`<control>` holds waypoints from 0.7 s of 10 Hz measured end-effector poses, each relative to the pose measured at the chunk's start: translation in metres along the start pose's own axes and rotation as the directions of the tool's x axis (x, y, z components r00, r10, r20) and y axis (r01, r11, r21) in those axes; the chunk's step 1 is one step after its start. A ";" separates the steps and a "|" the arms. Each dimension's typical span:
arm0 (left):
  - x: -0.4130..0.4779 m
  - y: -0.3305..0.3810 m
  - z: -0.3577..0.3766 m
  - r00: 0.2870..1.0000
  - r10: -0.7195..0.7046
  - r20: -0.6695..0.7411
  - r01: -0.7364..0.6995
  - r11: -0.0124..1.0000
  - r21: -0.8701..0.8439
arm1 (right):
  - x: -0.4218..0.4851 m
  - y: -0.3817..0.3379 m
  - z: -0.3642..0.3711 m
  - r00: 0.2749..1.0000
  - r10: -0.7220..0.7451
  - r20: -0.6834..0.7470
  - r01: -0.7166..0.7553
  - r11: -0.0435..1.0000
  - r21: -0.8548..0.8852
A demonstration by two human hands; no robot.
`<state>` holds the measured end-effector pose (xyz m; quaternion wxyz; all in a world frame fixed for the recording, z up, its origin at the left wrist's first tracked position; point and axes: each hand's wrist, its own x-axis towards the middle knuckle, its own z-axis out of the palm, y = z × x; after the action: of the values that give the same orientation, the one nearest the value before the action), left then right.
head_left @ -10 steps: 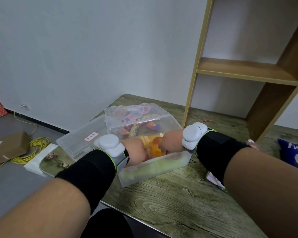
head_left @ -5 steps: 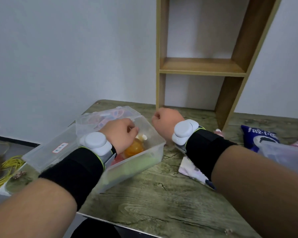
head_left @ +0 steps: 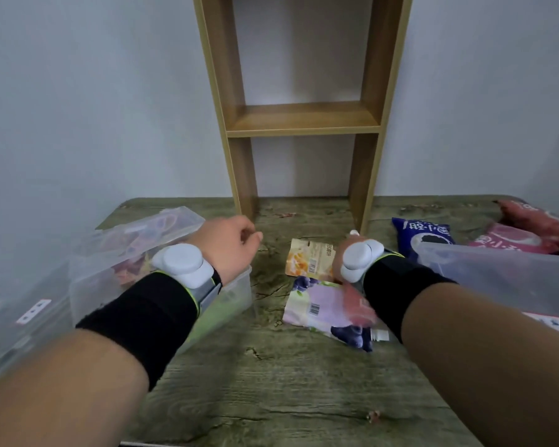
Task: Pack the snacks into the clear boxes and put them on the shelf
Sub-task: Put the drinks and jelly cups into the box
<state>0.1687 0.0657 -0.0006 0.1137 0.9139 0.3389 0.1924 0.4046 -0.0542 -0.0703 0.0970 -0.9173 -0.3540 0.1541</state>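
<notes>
A clear box (head_left: 239, 293) with snacks in it sits at the table's left. A second clear box (head_left: 136, 240) of colourful sweets rests on its far side. My left hand (head_left: 226, 250) hovers over the near box's right end, fingers curled, holding nothing. My right hand (head_left: 338, 261) is mostly hidden behind its wrist device. It reaches down onto an orange snack packet (head_left: 307, 259). A pale purple grape packet (head_left: 317, 312) lies just in front, with a blurred red packet (head_left: 359, 306) on it under my wrist. The wooden shelf (head_left: 304, 121) stands at the back.
Another clear box (head_left: 497, 272) stands at the right, partly over my right forearm. Behind it lie a dark blue packet (head_left: 423, 237) and pink packets (head_left: 510, 240). A clear lid or box with a red label (head_left: 29, 304) sits at the far left by the table edge.
My view has swung right toward the shelf. Both hands left the left box: the left lifted over its right end, the right moved right and down onto the loose packets.
</notes>
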 end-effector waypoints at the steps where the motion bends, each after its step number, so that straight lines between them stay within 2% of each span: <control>1: -0.001 -0.004 0.000 1.000 -0.010 -0.008 0.010 1.000 0.003 | 0.024 0.013 0.015 0.999 0.035 0.038 -0.036 0.999 0.028; 2: -0.007 -0.015 -0.006 0.999 -0.049 -0.010 0.049 0.999 0.012 | 0.031 0.017 0.018 0.999 0.016 0.051 -0.015 1.000 -0.004; 3: -0.015 -0.028 -0.018 0.994 -0.106 -0.019 0.107 0.994 0.029 | 0.006 -0.005 -0.003 1.000 -0.007 -0.020 0.008 0.999 0.036; 4: -0.023 -0.041 -0.033 0.987 -0.151 -0.057 0.155 0.986 0.065 | -0.017 -0.036 -0.027 0.995 -0.103 0.001 0.102 0.994 0.022; 5: -0.031 -0.058 -0.048 0.972 -0.211 -0.102 0.220 0.973 0.077 | -0.041 -0.073 -0.040 0.962 -0.240 -0.134 0.233 0.970 -0.067; 6: -0.041 -0.077 -0.061 0.955 -0.261 -0.143 0.271 0.961 0.059 | -0.064 -0.107 -0.044 0.928 -0.299 -0.223 0.263 0.948 -0.178; 7: -0.056 -0.099 -0.074 0.933 -0.307 -0.189 0.319 0.947 0.039 | -0.075 -0.142 -0.042 0.828 -0.523 -0.204 0.432 0.825 -0.364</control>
<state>0.0412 0.1084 0.0172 0.0799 0.8304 0.4954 0.2420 0.2790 -0.0046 0.0255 0.0430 -0.8139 -0.5752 -0.0701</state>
